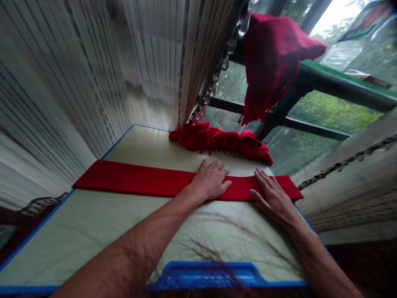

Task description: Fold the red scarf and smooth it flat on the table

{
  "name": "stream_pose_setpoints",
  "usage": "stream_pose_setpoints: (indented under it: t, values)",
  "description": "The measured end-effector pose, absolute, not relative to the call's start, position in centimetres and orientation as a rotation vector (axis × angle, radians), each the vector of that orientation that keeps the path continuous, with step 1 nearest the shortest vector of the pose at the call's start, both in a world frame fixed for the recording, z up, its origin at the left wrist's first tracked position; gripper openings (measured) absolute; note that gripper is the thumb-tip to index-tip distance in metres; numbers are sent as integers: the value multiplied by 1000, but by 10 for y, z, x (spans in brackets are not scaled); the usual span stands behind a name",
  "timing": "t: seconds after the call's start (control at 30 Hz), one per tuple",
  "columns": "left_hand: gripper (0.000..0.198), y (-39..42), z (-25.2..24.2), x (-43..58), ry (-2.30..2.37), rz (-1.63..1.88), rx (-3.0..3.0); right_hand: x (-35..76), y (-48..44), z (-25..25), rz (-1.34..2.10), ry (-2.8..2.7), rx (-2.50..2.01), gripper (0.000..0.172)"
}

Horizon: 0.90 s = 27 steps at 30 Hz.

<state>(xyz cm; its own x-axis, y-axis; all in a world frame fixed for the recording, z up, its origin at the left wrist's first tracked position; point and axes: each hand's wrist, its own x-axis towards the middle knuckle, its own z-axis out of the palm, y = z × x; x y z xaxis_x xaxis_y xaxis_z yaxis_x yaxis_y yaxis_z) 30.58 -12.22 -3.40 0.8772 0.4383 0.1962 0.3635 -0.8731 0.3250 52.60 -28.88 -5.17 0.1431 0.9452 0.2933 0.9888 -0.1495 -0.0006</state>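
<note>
Red and folded into a long strip, the scarf (139, 181) lay flat across the table (93, 231), left hand (211, 182) and right hand (273, 196) resting open-palmed on its right end, gripping nothing; smoothing it well probably meant even pressure outward, edges kept aligned.

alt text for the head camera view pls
A left hand and right hand press flat on a folded red scarf lying across a blue-edged table. A bunched red cloth lies behind it; a fringed red scarf hangs at the window.
</note>
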Motion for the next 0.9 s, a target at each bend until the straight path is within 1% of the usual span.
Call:
stream_pose_setpoints:
  t: [0.23, 0.9]
  values:
    - [45, -121, -32, 305, 611, 354, 2787, 531, -286, -58, -399, -1944, -2200, 75]
    - [46, -119, -28, 305, 615, 318, 2819, 529, -284, -55, -345, -1916, -2227, 76]
